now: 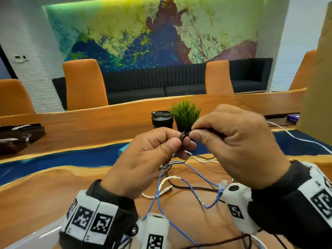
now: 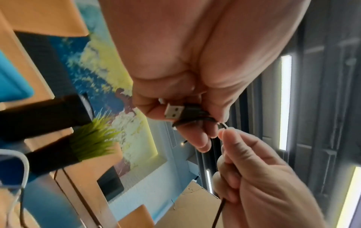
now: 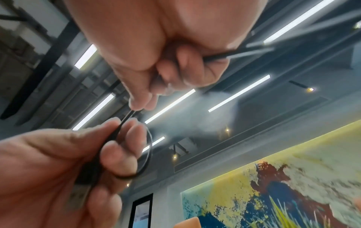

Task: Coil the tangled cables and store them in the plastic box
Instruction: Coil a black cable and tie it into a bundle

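Both hands are raised above the wooden table [image 1: 53, 191]. My left hand [image 1: 177, 142] holds a small coil of the black cable [image 1: 183, 135] wound round its fingers. The left wrist view shows its USB plug [image 2: 173, 112] tucked in the left hand [image 2: 203, 123]. My right hand [image 1: 195, 133] pinches the same black cable just beside the coil. In the right wrist view the loop [image 3: 148, 154] circles the left fingers while the right hand [image 3: 140, 106] pinches the strand. A tangle of blue, white and black cables [image 1: 186, 178] lies on the table below.
A black tumbler [image 1: 162, 119] and a green potted plant [image 1: 185, 114] stand just behind the hands. A teal object [image 1: 124, 149] lies partly hidden by the left hand. A cardboard box [image 1: 319, 78] rises at the right, and a pale plastic rim [image 1: 32, 238] shows bottom left.
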`<state>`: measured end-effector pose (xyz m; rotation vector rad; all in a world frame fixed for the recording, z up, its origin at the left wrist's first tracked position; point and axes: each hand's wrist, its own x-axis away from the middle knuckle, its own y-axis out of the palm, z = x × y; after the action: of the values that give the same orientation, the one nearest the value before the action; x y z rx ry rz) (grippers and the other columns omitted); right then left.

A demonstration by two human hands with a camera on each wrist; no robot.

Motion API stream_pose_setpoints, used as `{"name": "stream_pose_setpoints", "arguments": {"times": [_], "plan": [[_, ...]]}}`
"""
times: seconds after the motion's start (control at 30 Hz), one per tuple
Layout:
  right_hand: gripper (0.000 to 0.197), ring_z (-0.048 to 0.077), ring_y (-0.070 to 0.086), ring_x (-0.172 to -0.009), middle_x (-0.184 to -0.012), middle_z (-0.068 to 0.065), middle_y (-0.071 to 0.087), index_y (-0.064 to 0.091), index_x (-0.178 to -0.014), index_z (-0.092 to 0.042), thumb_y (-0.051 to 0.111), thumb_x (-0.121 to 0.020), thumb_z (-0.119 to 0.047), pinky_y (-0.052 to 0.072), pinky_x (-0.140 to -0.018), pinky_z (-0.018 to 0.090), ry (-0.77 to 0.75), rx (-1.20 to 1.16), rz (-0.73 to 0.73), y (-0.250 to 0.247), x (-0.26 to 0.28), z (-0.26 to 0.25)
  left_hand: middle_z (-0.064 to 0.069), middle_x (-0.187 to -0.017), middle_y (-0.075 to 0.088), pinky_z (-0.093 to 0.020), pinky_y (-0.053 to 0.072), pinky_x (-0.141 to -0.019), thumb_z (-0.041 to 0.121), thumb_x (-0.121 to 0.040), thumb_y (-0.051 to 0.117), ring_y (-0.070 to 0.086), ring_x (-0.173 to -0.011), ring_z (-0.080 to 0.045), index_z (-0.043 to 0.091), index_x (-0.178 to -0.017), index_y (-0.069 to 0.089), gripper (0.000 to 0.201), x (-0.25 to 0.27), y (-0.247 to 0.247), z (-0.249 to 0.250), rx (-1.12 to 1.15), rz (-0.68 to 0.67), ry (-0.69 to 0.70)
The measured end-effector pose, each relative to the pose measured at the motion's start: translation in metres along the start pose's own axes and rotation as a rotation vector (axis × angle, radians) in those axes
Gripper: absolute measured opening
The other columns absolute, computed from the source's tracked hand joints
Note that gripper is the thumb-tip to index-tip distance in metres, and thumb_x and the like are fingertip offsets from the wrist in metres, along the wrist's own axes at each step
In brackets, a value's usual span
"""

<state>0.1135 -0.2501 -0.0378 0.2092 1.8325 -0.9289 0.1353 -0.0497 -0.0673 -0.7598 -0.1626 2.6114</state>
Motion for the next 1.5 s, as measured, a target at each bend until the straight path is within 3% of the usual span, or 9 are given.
{"name": "stream_pose_setpoints", "arguments": {"times": [0.2, 0.33, 0.43, 0.57, 0.77, 0.93, 1.07, 1.3, 1.5], "plan": [[0.012, 0.012, 0.060, -0.081, -0.082, -0.005, 0.066, 0.074, -0.091, -0.022, 0.062, -0.091, -0.025, 0.050, -0.070, 0.036, 0.203, -0.036, 0.100, 0.015, 0.007, 0.019, -0.005, -0.090, 0.073, -0.024, 0.048, -0.067, 0.021, -0.090, 0.057, 0.065, -0.073, -0.011, 0.021, -0.086, 0.072, 0.016, 0.001, 0.004, 0.000, 0.296, -0.110, -0.121], [0.022, 0.006, 0.057, -0.080, -0.083, -0.012, 0.063, 0.067, -0.103, -0.029, 0.049, -0.095, -0.038, 0.047, -0.069, 0.029, 0.175, -0.041, -0.353, 0.021, 0.012, 0.001, -0.008, -0.113, 0.074, -0.021, 0.051, -0.072, 0.022, -0.088, 0.059, 0.071, -0.092, -0.014, 0.023, -0.082, 0.072, 0.014, 0.001, 0.002, 0.017, 0.575, -0.018, 0.001], [0.025, 0.006, 0.050, -0.080, -0.081, -0.015, 0.053, 0.060, -0.098, -0.030, 0.041, -0.098, -0.047, 0.042, -0.068, 0.024, 0.051, 0.128, -0.579, 0.010, 0.008, -0.018, 0.002, -0.127, 0.069, -0.019, 0.051, -0.087, 0.021, -0.093, 0.053, 0.065, -0.117, -0.015, 0.025, -0.091, 0.071, 0.018, 0.004, -0.002, 0.020, 0.077, 0.032, 0.146], [0.021, 0.004, 0.049, -0.065, -0.068, -0.016, 0.050, 0.064, -0.076, -0.025, 0.057, -0.089, -0.040, 0.041, -0.056, 0.024, -0.088, 0.126, -0.357, -0.012, 0.001, -0.027, 0.012, -0.126, 0.067, -0.023, 0.048, -0.098, 0.019, -0.099, 0.049, 0.058, -0.122, -0.001, 0.013, -0.103, 0.064, 0.017, 0.005, -0.001, 0.020, -0.294, -0.077, 0.167], [0.017, 0.014, 0.061, -0.067, -0.072, -0.001, 0.064, 0.074, -0.078, -0.012, 0.077, -0.081, -0.029, 0.047, -0.057, 0.031, -0.097, 0.017, 0.001, -0.017, 0.000, -0.015, 0.018, -0.084, 0.063, -0.015, 0.043, -0.071, 0.025, -0.098, 0.049, 0.056, -0.079, 0.001, 0.017, -0.099, 0.065, 0.018, 0.009, -0.003, 0.023, -0.283, -0.141, 0.095], [0.011, 0.014, 0.064, -0.082, -0.085, 0.002, 0.068, 0.075, -0.095, -0.010, 0.067, -0.091, -0.015, 0.050, -0.071, 0.029, 0.037, -0.066, 0.180, 0.000, 0.004, -0.002, -0.016, -0.120, 0.069, -0.023, 0.038, -0.068, 0.026, -0.096, 0.059, 0.057, -0.075, -0.012, 0.017, -0.090, 0.065, 0.013, 0.010, -0.009, 0.016, 0.323, -0.305, -0.052], [0.020, -0.001, 0.058, -0.077, -0.080, -0.022, 0.061, 0.070, -0.097, -0.025, 0.050, -0.095, -0.025, 0.045, -0.070, 0.017, 0.155, -0.150, -0.076, 0.024, 0.011, -0.005, -0.023, -0.122, 0.066, -0.020, 0.046, -0.066, 0.022, -0.093, 0.059, 0.064, -0.084, -0.010, 0.014, -0.087, 0.065, 0.012, 0.004, 0.006, 0.021, 0.731, -0.118, -0.007], [0.029, 0.008, 0.052, -0.067, -0.069, -0.012, 0.055, 0.062, -0.079, -0.027, 0.044, -0.090, -0.046, 0.047, -0.060, 0.033, 0.029, 0.103, -0.398, 0.008, 0.010, -0.025, 0.015, -0.132, 0.063, -0.016, 0.046, -0.096, 0.022, -0.097, 0.049, 0.056, -0.122, 0.004, 0.020, -0.104, 0.064, 0.017, 0.003, -0.006, 0.020, -0.352, 0.068, 0.154], [0.011, 0.012, 0.057, -0.069, -0.073, -0.006, 0.063, 0.071, -0.080, -0.019, 0.068, -0.087, -0.027, 0.045, -0.062, 0.030, -0.057, 0.040, -0.057, -0.021, -0.002, -0.012, 0.019, -0.109, 0.070, -0.015, 0.046, -0.079, 0.021, -0.097, 0.050, 0.060, -0.093, 0.006, 0.016, -0.101, 0.067, 0.018, 0.005, -0.009, 0.016, -0.281, -0.110, 0.029]]}}
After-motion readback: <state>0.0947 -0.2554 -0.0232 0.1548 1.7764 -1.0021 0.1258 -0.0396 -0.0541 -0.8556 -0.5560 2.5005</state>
